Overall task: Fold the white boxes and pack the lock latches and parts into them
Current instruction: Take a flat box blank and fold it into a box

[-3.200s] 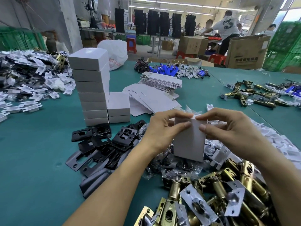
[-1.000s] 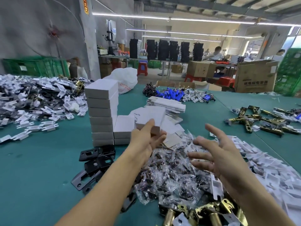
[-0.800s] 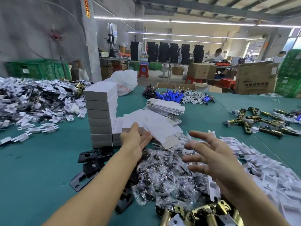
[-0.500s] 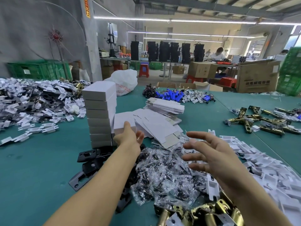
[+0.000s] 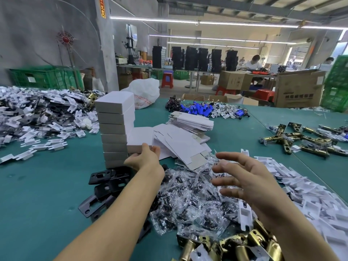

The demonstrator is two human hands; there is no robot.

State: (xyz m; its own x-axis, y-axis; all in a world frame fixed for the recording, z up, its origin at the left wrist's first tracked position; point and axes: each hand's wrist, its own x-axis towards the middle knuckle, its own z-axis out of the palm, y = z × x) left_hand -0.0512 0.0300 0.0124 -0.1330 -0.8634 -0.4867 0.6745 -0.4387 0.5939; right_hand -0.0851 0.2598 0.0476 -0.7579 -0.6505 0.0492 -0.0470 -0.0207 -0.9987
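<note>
Box (image 5: 140,138) sits against the tall stack (image 5: 114,129); left hand (image 5: 143,161) pinches its near edge, right hand (image 5: 244,181) hovers spread over bagged parts (image 5: 188,196). Probably light, crushable card: hold by the edges.

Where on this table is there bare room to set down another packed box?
Bare green table lies near left, between the white clip heap and black plates. Another patch sits between the flat box blanks and far-right brass latches. Crowded: the bagged screws near centre.

One head-worn wide-angle view, wearer's eye height, facing forward and down over the green counter (image 5: 47,194), left hand (image 5: 145,161) and right hand (image 5: 243,178) close in foreground, workshop hall receding beyond.
</note>
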